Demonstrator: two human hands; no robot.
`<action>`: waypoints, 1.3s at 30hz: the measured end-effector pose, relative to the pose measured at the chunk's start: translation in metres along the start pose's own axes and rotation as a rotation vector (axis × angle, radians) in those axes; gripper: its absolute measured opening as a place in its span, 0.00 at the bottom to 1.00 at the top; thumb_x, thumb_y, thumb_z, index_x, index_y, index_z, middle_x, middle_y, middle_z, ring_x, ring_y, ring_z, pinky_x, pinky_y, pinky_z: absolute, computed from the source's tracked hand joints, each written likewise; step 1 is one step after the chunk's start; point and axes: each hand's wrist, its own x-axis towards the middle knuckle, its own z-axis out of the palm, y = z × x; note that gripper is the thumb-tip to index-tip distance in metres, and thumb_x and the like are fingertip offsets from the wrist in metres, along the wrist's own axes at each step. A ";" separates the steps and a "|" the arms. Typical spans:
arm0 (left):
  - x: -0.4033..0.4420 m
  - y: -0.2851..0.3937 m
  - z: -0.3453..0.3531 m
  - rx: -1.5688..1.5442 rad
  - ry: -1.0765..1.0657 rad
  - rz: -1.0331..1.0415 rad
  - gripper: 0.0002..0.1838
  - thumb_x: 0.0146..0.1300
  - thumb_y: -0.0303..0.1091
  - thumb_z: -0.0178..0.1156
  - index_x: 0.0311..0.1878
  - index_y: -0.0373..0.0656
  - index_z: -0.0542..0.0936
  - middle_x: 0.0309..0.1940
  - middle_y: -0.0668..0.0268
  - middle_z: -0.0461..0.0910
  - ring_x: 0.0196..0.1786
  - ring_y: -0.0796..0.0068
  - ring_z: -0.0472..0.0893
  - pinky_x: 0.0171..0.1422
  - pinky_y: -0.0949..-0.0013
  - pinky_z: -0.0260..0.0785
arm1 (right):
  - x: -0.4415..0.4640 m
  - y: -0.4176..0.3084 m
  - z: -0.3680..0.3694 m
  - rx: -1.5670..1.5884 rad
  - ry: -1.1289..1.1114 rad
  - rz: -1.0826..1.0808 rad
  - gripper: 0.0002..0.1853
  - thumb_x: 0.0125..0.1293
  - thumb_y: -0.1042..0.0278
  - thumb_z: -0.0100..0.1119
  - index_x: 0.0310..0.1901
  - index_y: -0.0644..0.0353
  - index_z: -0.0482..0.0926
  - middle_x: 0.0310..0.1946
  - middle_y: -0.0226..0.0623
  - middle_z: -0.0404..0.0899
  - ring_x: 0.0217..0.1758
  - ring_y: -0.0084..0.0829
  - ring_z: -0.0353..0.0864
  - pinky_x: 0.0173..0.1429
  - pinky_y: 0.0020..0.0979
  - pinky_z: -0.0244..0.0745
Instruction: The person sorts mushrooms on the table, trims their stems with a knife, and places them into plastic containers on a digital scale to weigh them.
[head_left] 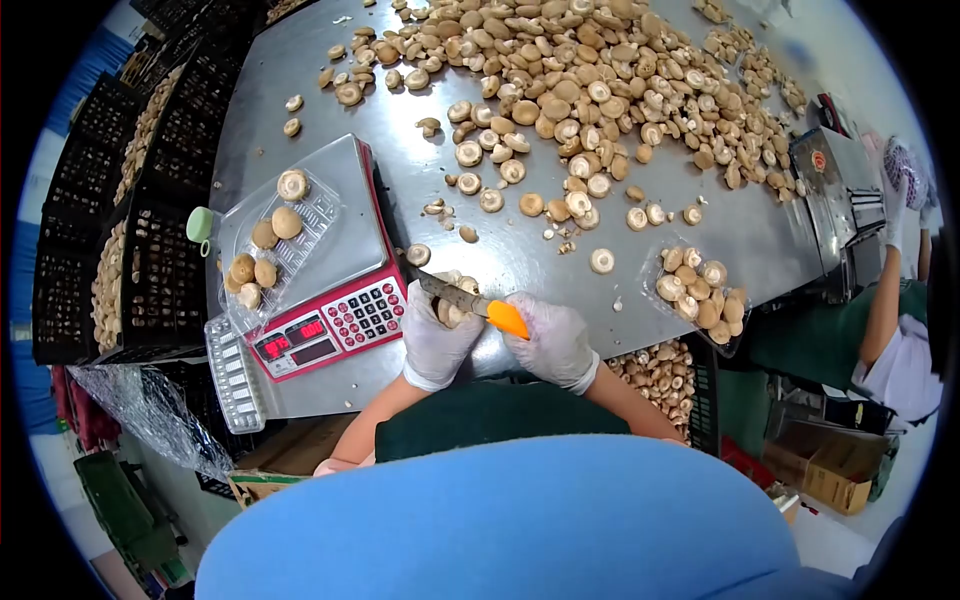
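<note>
My right hand (pixel 548 338), in a white glove, is closed round the orange handle (pixel 508 319) of a knife. The knife's blade (pixel 447 291) points left, across the front of my left hand (pixel 436 342). That gloved left hand is closed round pale brown mushrooms (pixel 452 312); the blade and fingers partly hide them, so I cannot tell if the edge touches. Just left of my hands stands a red digital scale (pixel 330 335) with lit red figures. On its steel plate lies a clear plastic tray (pixel 300 235) with several mushrooms in it.
A big heap of mushrooms (pixel 590 80) covers the far side of the steel table (pixel 310 110). A filled tray of mushrooms (pixel 697 292) sits at the right edge. Black crates (pixel 160 260) stand left. At right, another person's gloved hand (pixel 903 170) is near a metal machine (pixel 835 185).
</note>
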 end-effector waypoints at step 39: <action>0.030 -0.015 0.013 -1.220 -0.229 -0.561 0.26 0.69 0.28 0.49 0.70 0.39 0.62 0.57 0.52 0.75 0.59 0.57 0.78 0.68 0.54 0.70 | 0.030 0.015 0.011 0.342 0.037 0.244 0.23 0.60 0.56 0.73 0.52 0.59 0.77 0.36 0.42 0.83 0.37 0.30 0.83 0.45 0.29 0.79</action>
